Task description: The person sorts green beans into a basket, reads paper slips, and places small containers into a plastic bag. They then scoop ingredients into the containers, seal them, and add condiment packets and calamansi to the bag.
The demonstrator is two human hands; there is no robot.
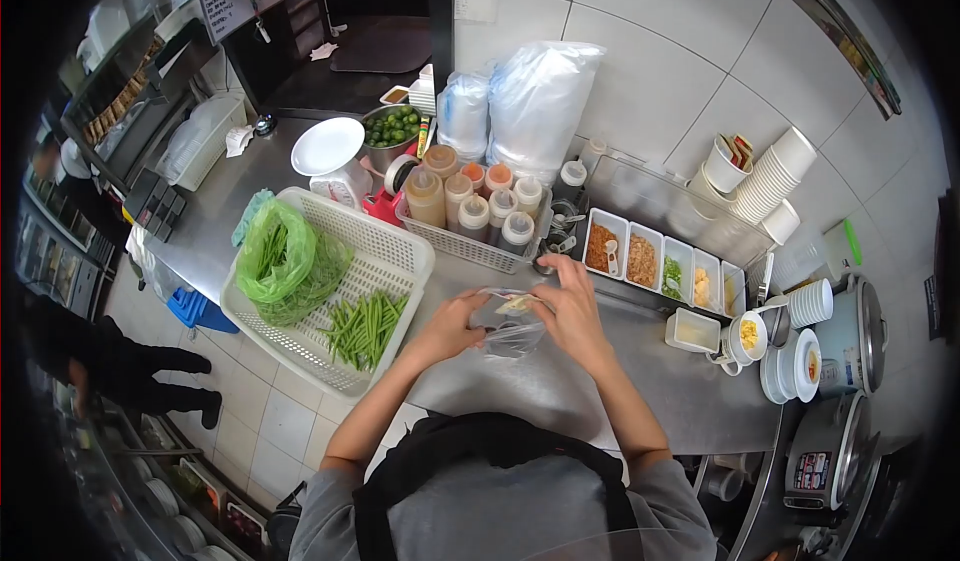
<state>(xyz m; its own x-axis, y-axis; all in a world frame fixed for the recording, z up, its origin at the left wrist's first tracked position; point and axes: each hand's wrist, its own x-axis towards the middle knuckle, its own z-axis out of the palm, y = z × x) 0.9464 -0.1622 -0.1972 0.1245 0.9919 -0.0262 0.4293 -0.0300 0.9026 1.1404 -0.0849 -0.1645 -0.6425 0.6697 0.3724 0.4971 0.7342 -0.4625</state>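
A small clear plastic bag [515,341] is stretched between my two hands over the steel counter. Its left edge is pinched by the fingers of my left hand [450,329]. My right hand [572,313] grips the other edge, its index finger raised. Something pale yellow [517,305] shows at the bag's upper right, by my right fingers; I cannot make out what it is. To the left of my hands sits a white perforated basket [408,253], holding cut green beans [362,329] and a green plastic bag [275,271] of leafy greens.
Behind my hands stand a basket of squeeze bottles [474,216] and a topping rack [643,261] with several white trays. On the right are cups [748,336], stacked bowls [785,369] and large cookers [828,451]. A person in dark clothes [120,346] stands at far left.
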